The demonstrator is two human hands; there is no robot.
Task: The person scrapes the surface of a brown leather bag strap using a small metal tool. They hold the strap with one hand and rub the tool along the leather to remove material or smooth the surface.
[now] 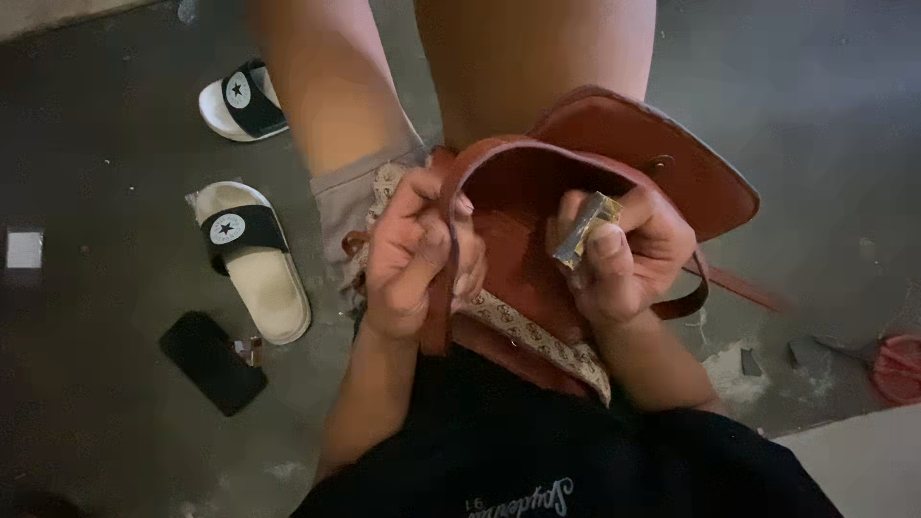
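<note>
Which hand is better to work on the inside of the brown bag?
Probably the right hand: it already pinches a small metal piece at the brown bag opening, while the left hand grips the rim, steadying it.

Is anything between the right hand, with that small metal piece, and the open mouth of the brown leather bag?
Nothing visible. The right hand pinches the small flat metal piece right at the open mouth of the brown leather bag, while the left hand grips the bag's rim and holds it open.
</note>
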